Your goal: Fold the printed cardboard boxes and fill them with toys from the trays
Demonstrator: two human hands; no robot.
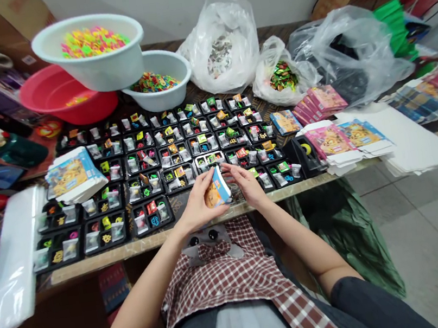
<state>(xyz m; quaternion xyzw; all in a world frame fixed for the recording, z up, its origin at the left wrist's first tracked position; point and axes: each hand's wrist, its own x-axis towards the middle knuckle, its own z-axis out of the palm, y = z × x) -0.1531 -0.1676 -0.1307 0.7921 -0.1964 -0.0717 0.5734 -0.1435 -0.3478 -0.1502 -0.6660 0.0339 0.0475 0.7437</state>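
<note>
My left hand (pixel 199 198) is closed around a small blue printed carton (pixel 217 189), held tilted just above the table's front edge. The carton's white end faces my right hand (pixel 246 183). That hand has its fingers apart and slightly bent beside this end; whether the fingertips touch it I cannot tell. Behind both hands are rows of black compartment trays (pixel 153 217), each with small colourful pieces and little clear packets. One tray (pixel 209 161) directly behind the carton looks pale-rimmed.
Flat blue cartons (pixel 74 174) lie on trays at left, beside clear plastic sleeves (pixel 14 255). Pink cartons (pixel 328 139) are stacked at right near a standing black tray (pixel 304 157). Behind are a pale basin (pixel 93 67), a red basin (pixel 48 96) and plastic bags (pixel 225 37).
</note>
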